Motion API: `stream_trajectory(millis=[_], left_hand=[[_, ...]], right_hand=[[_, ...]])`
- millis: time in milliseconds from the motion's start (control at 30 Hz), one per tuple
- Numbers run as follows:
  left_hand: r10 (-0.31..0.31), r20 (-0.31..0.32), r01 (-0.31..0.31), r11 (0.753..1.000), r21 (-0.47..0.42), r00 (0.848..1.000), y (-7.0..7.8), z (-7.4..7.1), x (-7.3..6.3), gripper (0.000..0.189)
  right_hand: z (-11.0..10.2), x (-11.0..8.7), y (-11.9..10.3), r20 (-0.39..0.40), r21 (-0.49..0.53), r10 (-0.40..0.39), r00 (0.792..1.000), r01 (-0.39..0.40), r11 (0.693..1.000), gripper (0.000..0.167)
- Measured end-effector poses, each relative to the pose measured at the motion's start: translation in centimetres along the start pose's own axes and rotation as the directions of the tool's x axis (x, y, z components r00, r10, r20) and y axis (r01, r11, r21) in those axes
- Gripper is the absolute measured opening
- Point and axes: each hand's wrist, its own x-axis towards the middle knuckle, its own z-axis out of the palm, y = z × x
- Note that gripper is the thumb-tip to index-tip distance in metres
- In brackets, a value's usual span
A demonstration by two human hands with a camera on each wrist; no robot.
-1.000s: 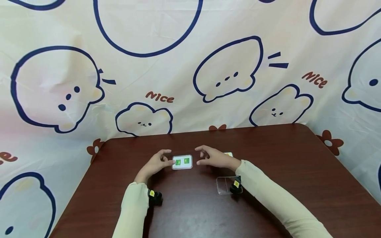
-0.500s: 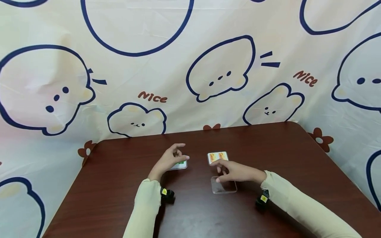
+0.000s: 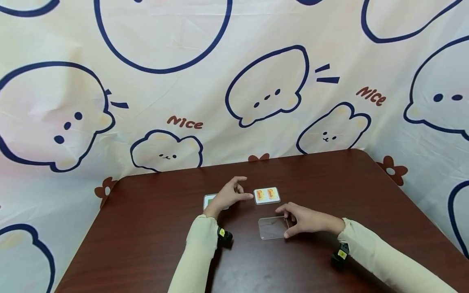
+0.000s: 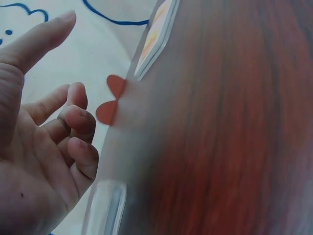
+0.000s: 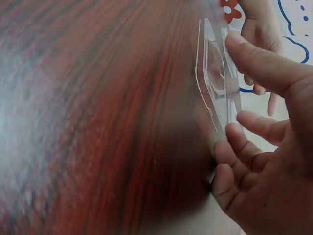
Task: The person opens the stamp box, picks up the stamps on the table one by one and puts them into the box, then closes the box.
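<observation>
My left hand hovers over the table, thumb and index finger spread and the others loosely curled, holding nothing. It partly covers a clear case with green pictures; its thumb tip points at a clear case with two orange-yellow pictures. In the left wrist view, that orange-picture case lies beyond the thumb. My right hand is at the right edge of a transparent plastic case lying flat, thumb at the near corner, index finger at the far one. The right wrist view shows thumb and fingers spread beside the transparent case.
The dark brown wooden table reaches back to a white cloth printed with blue cartoon outlines. A small black camera is strapped to each wrist. The cases lie close together towards the middle of the table.
My left hand has moved right, from beside the green-picture case to near the orange-picture one. My right hand has drawn back right and nearer, uncovering the orange-picture case and reaching the transparent one.
</observation>
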Motion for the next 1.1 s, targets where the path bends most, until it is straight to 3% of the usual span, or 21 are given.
stream_trajectory(millis=[233, 600, 1100], left_hand=[[-0.007, 0.007, 0.007, 0.999, 0.039, 1.0, 0.5, 1.2, 1.0, 0.066], [-0.024, 0.03, 0.022, 0.997, 0.067, 0.999, 0.1, 2.0, 1.9, 0.061], [-0.045, 0.072, 0.034, 0.989, 0.141, 0.996, 0.0, 2.5, 1.9, 0.061]], right_hand=[[0.1, -0.3, 0.2, -0.01, -0.045, 0.036, 0.999, -0.036, 0.998, 0.062], [0.5, -0.1, -0.3, -0.053, -0.201, 0.071, 0.996, -0.08, 0.976, 0.064], [0.7, -0.4, -0.5, -0.071, -0.305, 0.06, 0.996, -0.079, 0.949, 0.052]])
